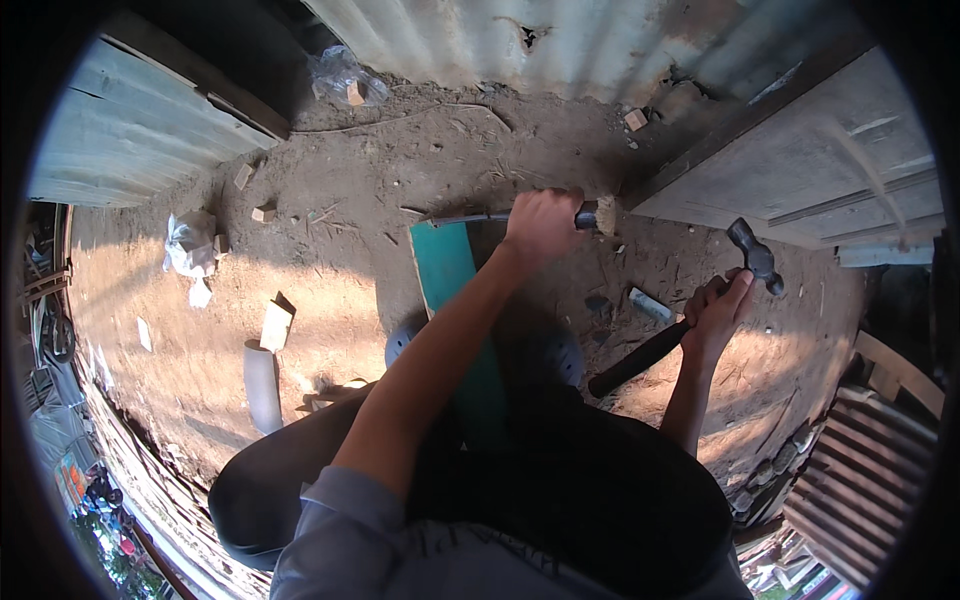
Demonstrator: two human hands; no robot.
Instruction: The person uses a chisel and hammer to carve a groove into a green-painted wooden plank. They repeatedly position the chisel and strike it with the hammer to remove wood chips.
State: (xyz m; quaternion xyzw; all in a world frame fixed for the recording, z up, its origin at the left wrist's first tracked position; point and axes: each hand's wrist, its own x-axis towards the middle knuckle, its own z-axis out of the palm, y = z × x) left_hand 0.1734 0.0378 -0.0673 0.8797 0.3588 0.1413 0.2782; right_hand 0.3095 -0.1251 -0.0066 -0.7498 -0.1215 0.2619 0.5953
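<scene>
My left hand [543,228] is wrapped around a tool with a thin metal blade [465,218]. Its dark handle end [588,216] sticks out on the right side of the fist. The blade reaches left along the far end of a teal board [447,262], seemingly touching it, though its exact kind is hard to tell. This board runs back between my legs, partly hidden under my left forearm. Off to the right, my right hand [715,308] is closed around a hammer [755,257] just below its dark metal head. The hammer's black handle slants down toward my knee.
Corrugated metal sheets [600,50] and a leaning panel [800,175] bound the dirt floor. Wood offcuts [263,214], a plastic bag [190,245], a grey curved piece [262,385] and a pale block [651,304] lie about. Slatted wood [860,480] stands at right.
</scene>
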